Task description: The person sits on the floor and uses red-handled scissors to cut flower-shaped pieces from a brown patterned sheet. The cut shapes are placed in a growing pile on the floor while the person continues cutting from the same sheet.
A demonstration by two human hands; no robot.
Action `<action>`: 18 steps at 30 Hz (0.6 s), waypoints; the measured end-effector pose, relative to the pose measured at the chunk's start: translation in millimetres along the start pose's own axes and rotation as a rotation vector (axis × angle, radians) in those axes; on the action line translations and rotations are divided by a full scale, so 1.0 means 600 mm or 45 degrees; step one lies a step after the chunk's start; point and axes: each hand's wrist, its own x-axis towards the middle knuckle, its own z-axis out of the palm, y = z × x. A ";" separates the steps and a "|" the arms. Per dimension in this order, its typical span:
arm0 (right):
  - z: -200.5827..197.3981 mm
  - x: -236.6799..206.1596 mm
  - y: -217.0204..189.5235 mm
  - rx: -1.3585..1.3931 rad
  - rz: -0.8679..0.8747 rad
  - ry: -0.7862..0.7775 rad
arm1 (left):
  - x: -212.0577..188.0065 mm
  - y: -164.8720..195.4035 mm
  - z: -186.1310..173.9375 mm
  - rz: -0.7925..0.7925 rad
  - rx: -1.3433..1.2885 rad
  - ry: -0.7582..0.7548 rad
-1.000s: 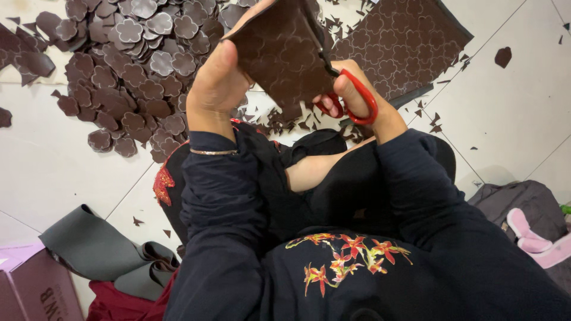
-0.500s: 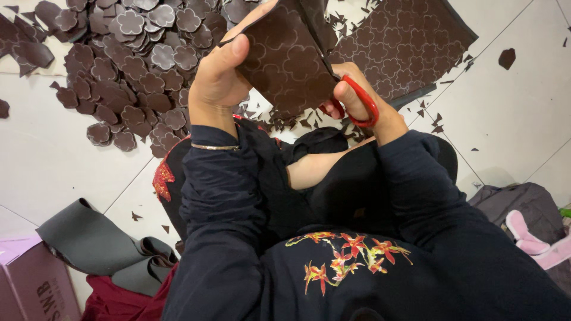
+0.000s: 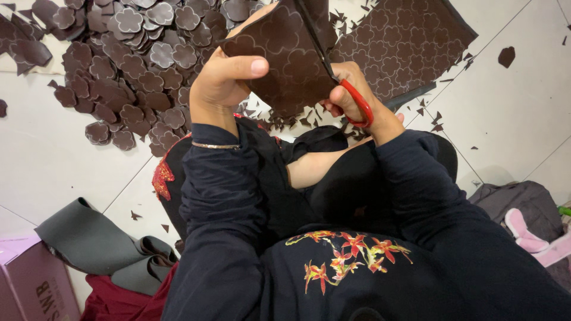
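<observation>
**Scissors Meet Patterned Sheet Over Tiled Floor**

While a pile of cut flower-shaped pieces point(image 3: 128, 71) lies spread across the white tiled floor point(image 3: 53, 154), a seated person in a dark embroidered top holds a brown sheet point(image 3: 285, 59) stamped with flower outlines up in front of them. Left hand point(image 3: 223, 80) is closed on the sheet's near edge, thumb pressed flat across its face. Right hand point(image 3: 351, 98) is wrapped through the red handles of a pair of scissors point(image 3: 342, 83), whose dark blades run up along the sheet's right edge; how far apart the blades stand cannot be told. A larger sheet point(image 3: 410, 44) of the same patterned brown material lies flat on the floor just beyond the hands, ringed by small offcuts point(image 3: 431, 119). A thin bracelet point(image 3: 215, 145) circles the left wrist. Near the lower left, a rolled grey sheet point(image 3: 89, 246) rests beside a pink box point(image 3: 35, 282), and pink slippers point(image 3: 535, 238) sit on dark cloth at the right
</observation>
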 end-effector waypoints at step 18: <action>-0.003 0.002 -0.004 -0.024 -0.008 -0.018 | 0.023 -0.007 0.007 -0.052 0.408 0.015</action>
